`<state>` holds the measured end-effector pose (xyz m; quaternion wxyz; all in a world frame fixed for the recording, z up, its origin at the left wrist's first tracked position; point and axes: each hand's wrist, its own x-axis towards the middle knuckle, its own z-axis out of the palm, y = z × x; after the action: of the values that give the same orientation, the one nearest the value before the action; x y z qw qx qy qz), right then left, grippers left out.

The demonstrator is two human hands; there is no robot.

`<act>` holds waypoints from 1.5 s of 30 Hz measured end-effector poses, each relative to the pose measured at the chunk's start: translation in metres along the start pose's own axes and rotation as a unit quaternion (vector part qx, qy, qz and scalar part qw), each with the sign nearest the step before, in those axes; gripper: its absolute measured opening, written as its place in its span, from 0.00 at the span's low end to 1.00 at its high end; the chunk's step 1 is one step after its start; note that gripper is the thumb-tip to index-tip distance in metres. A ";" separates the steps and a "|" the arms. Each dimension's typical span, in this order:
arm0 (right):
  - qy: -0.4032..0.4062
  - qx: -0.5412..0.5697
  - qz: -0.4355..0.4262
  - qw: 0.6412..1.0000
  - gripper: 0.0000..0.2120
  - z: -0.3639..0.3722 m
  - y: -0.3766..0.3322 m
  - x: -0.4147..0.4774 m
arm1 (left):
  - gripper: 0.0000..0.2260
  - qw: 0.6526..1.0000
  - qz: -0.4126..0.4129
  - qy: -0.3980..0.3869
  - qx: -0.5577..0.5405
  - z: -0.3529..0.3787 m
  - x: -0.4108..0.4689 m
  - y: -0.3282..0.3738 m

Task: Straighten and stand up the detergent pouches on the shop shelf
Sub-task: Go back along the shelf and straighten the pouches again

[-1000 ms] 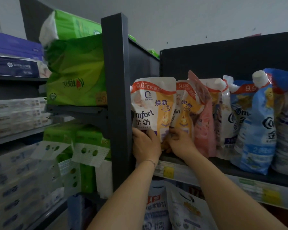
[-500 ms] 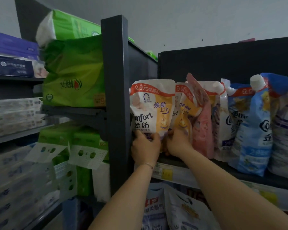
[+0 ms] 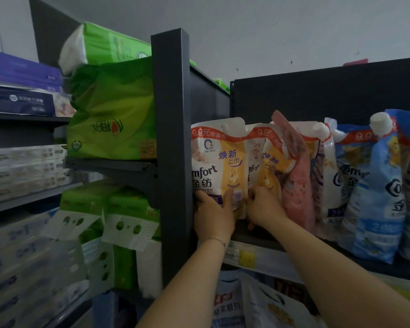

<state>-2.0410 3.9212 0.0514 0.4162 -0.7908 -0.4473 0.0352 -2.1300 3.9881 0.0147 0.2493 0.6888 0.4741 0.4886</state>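
Mid-step on the yellow pouches; held the first pouch (image 3: pixel 218 157), just right of the post (image 3: pixel 173 138), by its lower part with the left hand (image 3: pixel 213 216), thumb and fingers pinched on it; clasped the second pouch (image 3: pixel 263 159), next along from the post, low down with the right hand (image 3: pixel 263 207), grip curled round it; both near upright on the shelf (image 3: pixel 258 256). Next, probably: set bases flat, square faces forward, then tend the leaning pink pouch (image 3: pixel 296 185) further right of the post.
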 end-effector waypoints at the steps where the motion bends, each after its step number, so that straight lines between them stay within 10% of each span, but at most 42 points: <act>1: -0.002 -0.007 0.003 1.000 0.07 -0.001 -0.002 -0.001 | 0.33 1.000 -0.001 -0.008 -0.004 0.001 0.002 0.000; 24: -0.026 -0.052 0.016 0.998 0.08 -0.039 -0.001 -0.019 | 0.34 0.986 -0.073 -0.146 -0.020 -0.002 0.043 0.024; 31: -0.023 -0.192 0.037 0.980 0.08 -0.040 -0.016 -0.033 | 0.24 0.989 -0.025 -0.140 0.050 -0.015 0.031 0.029; 38: 0.049 -0.088 0.039 0.994 0.24 -0.024 -0.019 -0.028 | 0.03 0.966 0.151 -0.206 0.049 -0.016 -0.008 0.026; 45: 0.112 -0.049 0.121 0.985 0.22 -0.020 -0.007 -0.019 | 0.22 0.986 0.155 -0.062 0.017 -0.003 -0.020 0.011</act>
<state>-2.0482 3.8964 0.0631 0.4169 -0.8578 -0.2996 -0.0259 -2.1292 3.9654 0.0161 0.1876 0.7868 0.3537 0.4697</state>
